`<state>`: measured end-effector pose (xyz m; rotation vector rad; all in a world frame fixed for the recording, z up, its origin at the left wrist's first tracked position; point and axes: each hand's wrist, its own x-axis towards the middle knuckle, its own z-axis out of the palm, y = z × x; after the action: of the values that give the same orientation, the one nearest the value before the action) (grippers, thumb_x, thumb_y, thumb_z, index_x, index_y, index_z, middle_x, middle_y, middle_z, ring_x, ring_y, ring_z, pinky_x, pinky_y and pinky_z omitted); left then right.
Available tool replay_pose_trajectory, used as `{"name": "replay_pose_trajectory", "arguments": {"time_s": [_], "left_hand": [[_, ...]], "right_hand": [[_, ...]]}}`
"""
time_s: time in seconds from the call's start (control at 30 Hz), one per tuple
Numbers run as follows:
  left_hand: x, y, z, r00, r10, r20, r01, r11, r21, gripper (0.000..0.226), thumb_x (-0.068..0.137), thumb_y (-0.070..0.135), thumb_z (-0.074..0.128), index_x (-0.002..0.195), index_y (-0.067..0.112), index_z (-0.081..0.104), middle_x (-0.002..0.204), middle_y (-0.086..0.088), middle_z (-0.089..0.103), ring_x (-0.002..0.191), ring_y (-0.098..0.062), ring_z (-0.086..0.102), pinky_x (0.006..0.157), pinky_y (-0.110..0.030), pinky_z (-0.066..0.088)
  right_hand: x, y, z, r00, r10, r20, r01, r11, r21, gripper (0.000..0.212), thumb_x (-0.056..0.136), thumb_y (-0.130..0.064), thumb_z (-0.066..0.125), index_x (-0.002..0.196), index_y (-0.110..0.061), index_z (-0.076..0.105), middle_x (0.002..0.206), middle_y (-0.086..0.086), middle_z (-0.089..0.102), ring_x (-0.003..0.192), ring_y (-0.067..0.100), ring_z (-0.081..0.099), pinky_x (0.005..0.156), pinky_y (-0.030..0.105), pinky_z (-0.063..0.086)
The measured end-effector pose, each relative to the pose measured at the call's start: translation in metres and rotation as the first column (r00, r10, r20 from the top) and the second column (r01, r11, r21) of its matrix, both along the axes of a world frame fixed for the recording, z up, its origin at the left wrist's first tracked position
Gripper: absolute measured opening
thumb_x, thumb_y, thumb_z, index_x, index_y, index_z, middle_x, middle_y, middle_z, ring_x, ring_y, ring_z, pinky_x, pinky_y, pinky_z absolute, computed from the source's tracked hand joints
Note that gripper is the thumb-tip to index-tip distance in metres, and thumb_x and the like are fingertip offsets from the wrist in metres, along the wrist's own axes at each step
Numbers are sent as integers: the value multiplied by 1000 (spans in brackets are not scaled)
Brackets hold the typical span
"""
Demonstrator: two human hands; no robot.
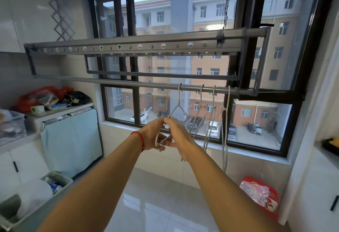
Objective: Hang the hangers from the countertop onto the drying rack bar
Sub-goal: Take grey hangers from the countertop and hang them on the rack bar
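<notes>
Fingers first: the left hand's fingers (pixel 161 120) and the right hand's fingers (pixel 167 120) meet tip to tip, pinching the sloping shoulder of a pale grey wire hanger (pixel 178 106) just under the long grey drying rack bar (pixel 128 83). The left hand (pixel 153 134), a red string on its wrist, also has its lower fingers curled round the hanger's bottom corner. The right hand (pixel 177 134) grips too, and pale wire pokes out below its palm, though I cannot tell whether that is this hanger or a spare.

Here is the relation that matters: the hook sits up and to the right of the fingers and is already looped over the bar, so the hanger's long axis runs slanting down-left from bar to hands, not hanging plumb. Both hands are equally close; the right lies nearer the hook. My read is that letting go would let it swing down under the bar.

Further right along the bar, three more pale wire hangers (pixel 212 119) dangle freely, edge-on, close together. Left of the bar's far end, a cluttered white surface (pixel 71 107) carries red bags and boxes; I cannot make out any hangers waiting there.
</notes>
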<state>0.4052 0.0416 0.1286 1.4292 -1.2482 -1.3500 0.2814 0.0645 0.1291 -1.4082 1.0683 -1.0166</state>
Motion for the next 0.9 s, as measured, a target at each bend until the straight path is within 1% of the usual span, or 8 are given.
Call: {"name": "replay_pose_trajectory", "arguments": {"time_s": [0.13, 0.23, 0.33, 0.47, 0.6, 0.73, 0.83, 0.9], "left_hand": [[-8, -1, -4, 1000, -22, 14, 22, 1000, 8, 58, 99, 54, 44, 130, 7, 57, 91, -17, 66, 82, -27, 62, 67, -39, 53], [-10, 1, -5, 998, 14, 65, -14, 1000, 5, 64, 97, 58, 43, 136, 8, 54, 114, -23, 65, 94, -32, 64, 78, -44, 57], [-22, 17, -2, 970, 160, 184, -125, 974, -189, 51, 104, 51, 37, 134, 11, 51, 131, -16, 57, 112, -30, 58, 93, -44, 49], [-54, 46, 6, 876, 407, 257, -124, 707, -696, 32, 102, 34, 53, 126, 14, 55, 125, -9, 62, 112, -22, 60, 96, -40, 51], [-120, 77, 11, 963, 244, 117, -24, 507, -861, 20, 94, 28, 56, 111, 19, 61, 106, 4, 64, 102, -14, 64, 87, -35, 58], [-207, 88, 0, 999, -10, 30, 31, 569, -822, 14, 97, 22, 53, 107, 17, 63, 99, 1, 67, 94, -13, 67, 81, -38, 62], [-280, 78, -17, 993, -119, 0, 79, 660, -747, 10, 99, 19, 53, 104, 18, 63, 97, 1, 67, 91, -11, 67, 75, -28, 61], [-334, 66, -36, 979, -202, -3, 149, 735, -661, 11, 100, 15, 53, 103, 17, 63, 94, 1, 66, 85, -4, 65, 69, -19, 56]], "right_hand": [[-5, 5, -3, 999, -20, -37, 18, 999, -48, 33, 106, -44, 44, 135, -32, 53, 126, -6, 53, 105, 20, 62, 99, 45, 58], [-15, 15, -2, 994, -42, -98, 31, 994, -106, 46, 109, -45, 39, 151, -28, 42, 136, -3, 47, 111, 19, 57, 106, 44, 48], [-33, 26, -4, 987, -41, -154, 12, 982, -190, 49, 108, -48, 38, 154, -29, 39, 159, 3, 41, 139, 25, 47, 117, 54, 40], [-66, 45, -8, 995, -73, -70, 48, 947, -317, 41, 110, -37, 42, 149, -25, 46, 153, 2, 49, 133, 18, 54, 106, 41, 53], [-114, 58, -19, 980, -177, 95, 201, 878, -434, 29, 112, -32, 41, 132, -23, 59, 127, -1, 68, 110, 9, 70, 93, 37, 62], [-179, 56, -39, 902, -355, 245, 426, 821, -379, 40, 98, -66, 47, 106, -31, 66, 92, -29, 74, 91, -9, 70, 80, 20, 58], [-253, 66, -57, 858, -490, 155, 510, 774, -376, 27, 111, -31, 42, 123, -20, 64, 108, -13, 74, 100, 2, 72, 82, 26, 61], [-310, 76, -69, 826, -555, 100, 551, 758, -348, 28, 111, -28, 43, 127, -17, 63, 111, -5, 74, 100, 8, 73, 85, 30, 63]]}}
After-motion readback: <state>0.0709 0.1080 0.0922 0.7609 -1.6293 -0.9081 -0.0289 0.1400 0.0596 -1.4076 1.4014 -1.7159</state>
